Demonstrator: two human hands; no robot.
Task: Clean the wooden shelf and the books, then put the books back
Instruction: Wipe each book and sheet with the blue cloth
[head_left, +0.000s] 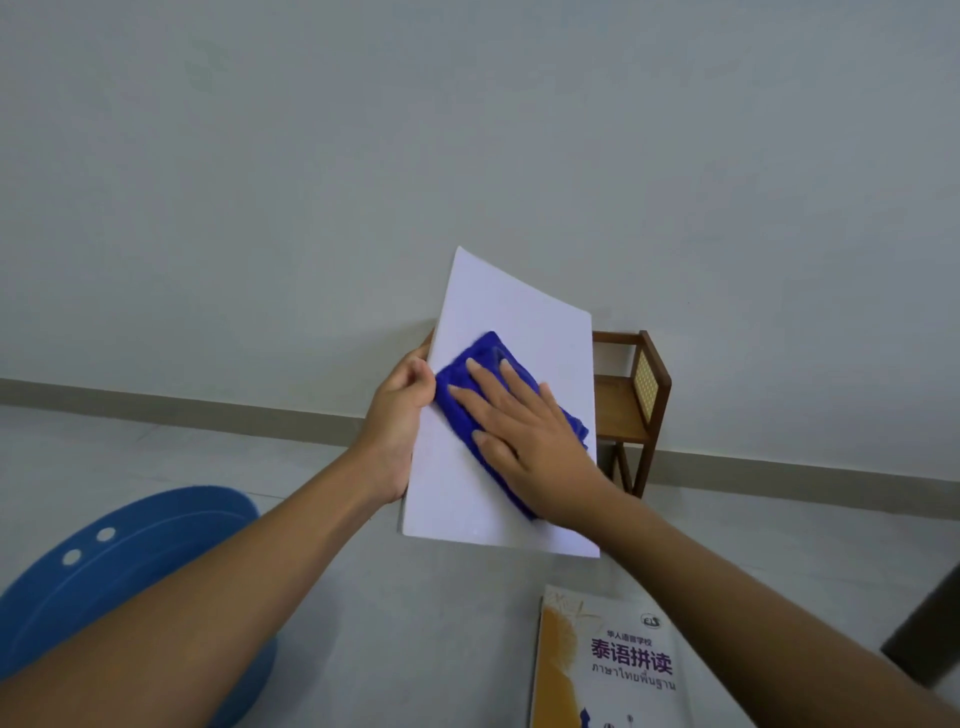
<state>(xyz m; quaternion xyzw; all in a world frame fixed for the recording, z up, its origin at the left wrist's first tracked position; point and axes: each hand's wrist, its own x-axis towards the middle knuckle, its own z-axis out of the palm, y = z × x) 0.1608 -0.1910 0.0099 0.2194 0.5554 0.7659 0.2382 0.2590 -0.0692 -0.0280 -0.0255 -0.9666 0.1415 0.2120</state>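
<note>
I see the white flat book (498, 410) held up in the air, tilted, my left hand (400, 415) gripping its left edge. My right hand (524, 436) lies flat, fingers spread, pressing a blue cloth (467, 374) on its cover. Behind stands the brown wooden shelf (631, 410); an orange-and-white book (608, 665) lies on the grey floor (395, 623).

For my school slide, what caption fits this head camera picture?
Left hand holds a white book while the right hand wipes it with a blue cloth.

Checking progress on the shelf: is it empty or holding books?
Partly visible: the wooden shelf shows one bare board; the white book hides the rest, so cannot tell.
</note>
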